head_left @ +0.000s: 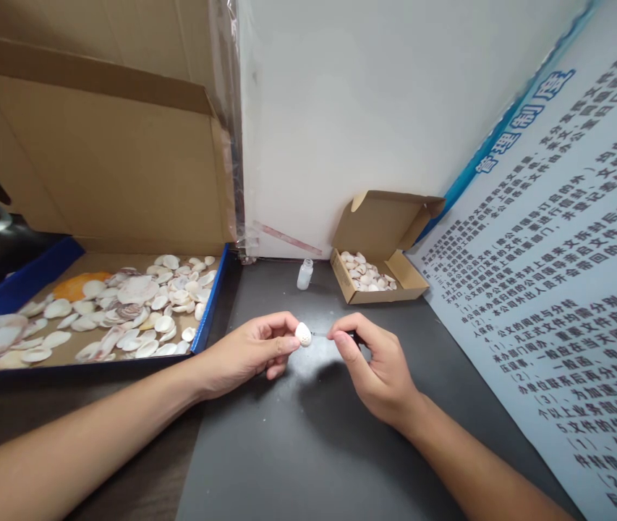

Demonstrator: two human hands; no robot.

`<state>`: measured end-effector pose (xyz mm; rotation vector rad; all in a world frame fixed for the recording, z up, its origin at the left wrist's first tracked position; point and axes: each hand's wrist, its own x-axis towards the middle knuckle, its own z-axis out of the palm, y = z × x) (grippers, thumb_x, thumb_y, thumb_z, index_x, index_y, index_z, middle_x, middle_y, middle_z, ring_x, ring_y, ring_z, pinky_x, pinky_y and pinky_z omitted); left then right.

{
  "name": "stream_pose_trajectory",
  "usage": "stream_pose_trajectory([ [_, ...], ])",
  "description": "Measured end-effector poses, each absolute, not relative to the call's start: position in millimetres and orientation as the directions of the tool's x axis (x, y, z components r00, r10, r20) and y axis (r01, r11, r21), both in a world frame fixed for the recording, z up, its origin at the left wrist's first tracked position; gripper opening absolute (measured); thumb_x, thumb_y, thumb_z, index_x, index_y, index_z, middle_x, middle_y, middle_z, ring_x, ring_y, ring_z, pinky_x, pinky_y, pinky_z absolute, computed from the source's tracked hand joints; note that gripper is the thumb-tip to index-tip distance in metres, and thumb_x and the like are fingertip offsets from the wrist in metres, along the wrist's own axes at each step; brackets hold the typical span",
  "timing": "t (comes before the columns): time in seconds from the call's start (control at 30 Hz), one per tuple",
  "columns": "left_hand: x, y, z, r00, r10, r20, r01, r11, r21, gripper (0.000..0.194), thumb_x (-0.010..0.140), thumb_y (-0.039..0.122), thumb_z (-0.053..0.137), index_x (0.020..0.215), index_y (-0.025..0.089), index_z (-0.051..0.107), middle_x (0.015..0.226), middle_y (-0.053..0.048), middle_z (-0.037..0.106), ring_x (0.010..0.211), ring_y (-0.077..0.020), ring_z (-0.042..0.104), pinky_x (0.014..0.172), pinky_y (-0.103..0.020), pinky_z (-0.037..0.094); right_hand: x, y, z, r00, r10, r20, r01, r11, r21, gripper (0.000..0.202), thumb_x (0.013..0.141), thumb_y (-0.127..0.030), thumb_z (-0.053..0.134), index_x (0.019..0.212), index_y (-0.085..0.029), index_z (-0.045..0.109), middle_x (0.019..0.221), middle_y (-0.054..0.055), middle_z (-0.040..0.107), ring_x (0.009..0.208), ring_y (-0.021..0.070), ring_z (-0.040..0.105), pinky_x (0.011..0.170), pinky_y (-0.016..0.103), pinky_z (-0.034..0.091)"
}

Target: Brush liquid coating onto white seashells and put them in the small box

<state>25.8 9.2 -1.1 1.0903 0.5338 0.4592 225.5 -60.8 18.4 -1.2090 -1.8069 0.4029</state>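
- White bottle (304,275): stands near the desk's (265,463) far edge.
- Left hand (257,354): pinches white shell (303,332) on the bottle's near side.
- Right hand (378,365): grips thin tool (358,337), nearer and right of bottle; tip contact unclear.
- Small box (389,296): right of bottle, lid raised.
- Blue-edged box (213,289): left of bottle.
- Open room: from bottle nearward, between forearms.
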Motion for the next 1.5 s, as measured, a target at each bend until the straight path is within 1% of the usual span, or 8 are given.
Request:
stream_pose_trajectory([
  [0.23, 25.5, 10.5, -4.1, 0.777, 0.605, -0.174, -0.111, 0.404, 0.908, 0.025, 0.083, 0.036, 0.072, 0.084, 0.017, 0.055, 0.061, 0.009, 0.04, 0.05, -0.004, 0.036, 0.049, -0.02, 0.024, 227.3, -62.4, 17.5, -0.148, 0.84, 0.523, 0.514, 0.517, -0.685, 0.018, 0.097, -0.019, 0.045, 0.086, -0.02, 0.058, 0.065, -0.004, 0.053, 0.055, 0.0098, 0.047, 0.054, 0.022, 0.037],
  [0.47, 25.3, 10.7, -3.8, 0.763, 0.617, -0.194, -0.125, 0.435, 0.892, 0.025, 0.082, 0.036, 0.073, 0.086, 0.016, 0.059, 0.06, 0.008, 0.042, 0.05, -0.0037, 0.035, 0.05, -0.021, 0.024, 227.9, -62.5, 16.2, -0.15, 0.848, 0.508, 0.481, 0.512, -0.712, 0.019, 0.098, -0.02, 0.043, 0.085, -0.021, 0.058, 0.064, -0.004, 0.052, 0.054, 0.0101, 0.047, 0.053, 0.022, 0.036],
  [0.73, 26.2, 9.8, -0.5, 0.763, 0.617, -0.191, -0.131, 0.437, 0.89, 0.024, 0.081, 0.035, 0.074, 0.085, 0.016, 0.06, 0.059, 0.008, 0.042, 0.049, -0.0041, 0.035, 0.051, -0.022, 0.023, 225.7, -58.3, 18.5, -0.035, 0.855, 0.517, 0.615, 0.427, -0.663, 0.019, 0.096, -0.023, 0.048, 0.079, -0.02, 0.056, 0.064, -0.003, 0.055, 0.053, 0.0098, 0.046, 0.052, 0.022, 0.038],
  [0.83, 26.3, 9.6, -0.1, 0.763, 0.618, -0.188, -0.134, 0.436, 0.89, 0.024, 0.081, 0.035, 0.074, 0.084, 0.016, 0.06, 0.058, 0.008, 0.042, 0.049, -0.0043, 0.035, 0.051, -0.022, 0.024, 225.4, -58.0, 19.4, -0.035, 0.859, 0.51, 0.645, 0.41, -0.645, 0.019, 0.095, -0.024, 0.05, 0.078, -0.02, 0.056, 0.063, -0.003, 0.054, 0.052, 0.0103, 0.046, 0.052, 0.022, 0.037],
  [1.03, 26.2, 9.5, -1.9, 0.758, 0.626, -0.182, -0.137, 0.425, 0.895, 0.024, 0.083, 0.036, 0.072, 0.083, 0.017, 0.057, 0.058, 0.009, 0.041, 0.049, -0.0042, 0.034, 0.052, -0.022, 0.023, 225.0, -60.9, 18.9, -0.128, 0.842, 0.524, 0.577, 0.493, -0.651, 0.017, 0.096, -0.02, 0.048, 0.082, -0.02, 0.057, 0.068, -0.003, 0.058, 0.057, 0.0104, 0.05, 0.056, 0.022, 0.04],
  [1.2, 25.8, 9.7, -2.4, 0.761, 0.621, -0.187, -0.123, 0.422, 0.898, 0.025, 0.084, 0.037, 0.072, 0.082, 0.017, 0.056, 0.058, 0.009, 0.04, 0.049, -0.0042, 0.034, 0.052, -0.022, 0.022, 225.1, -61.8, 18.2, -0.148, 0.822, 0.55, 0.531, 0.535, -0.657, 0.016, 0.096, -0.018, 0.047, 0.086, -0.02, 0.059, 0.071, -0.003, 0.059, 0.059, 0.0098, 0.051, 0.058, 0.021, 0.041],
  [1.33, 25.4, 9.9, -1.7, 0.767, 0.615, -0.186, -0.128, 0.43, 0.894, 0.024, 0.084, 0.035, 0.072, 0.083, 0.017, 0.056, 0.058, 0.009, 0.04, 0.05, -0.0042, 0.034, 0.052, -0.022, 0.023, 224.4, -61.3, 18.5, -0.134, 0.827, 0.546, 0.559, 0.519, -0.647, 0.016, 0.096, -0.019, 0.048, 0.084, -0.02, 0.058, 0.07, -0.002, 0.059, 0.059, 0.0106, 0.052, 0.057, 0.022, 0.041],
  [1.5, 25.2, 9.9, -2.0, 0.766, 0.617, -0.179, -0.14, 0.433, 0.891, 0.023, 0.084, 0.035, 0.072, 0.084, 0.017, 0.057, 0.057, 0.009, 0.041, 0.049, -0.0042, 0.033, 0.052, -0.022, 0.023, 223.8, -60.4, 19.0, -0.064, 0.847, 0.528, 0.639, 0.442, -0.63, 0.017, 0.094, -0.022, 0.051, 0.078, -0.02, 0.057, 0.064, -0.003, 0.056, 0.053, 0.0109, 0.047, 0.052, 0.023, 0.038],
])
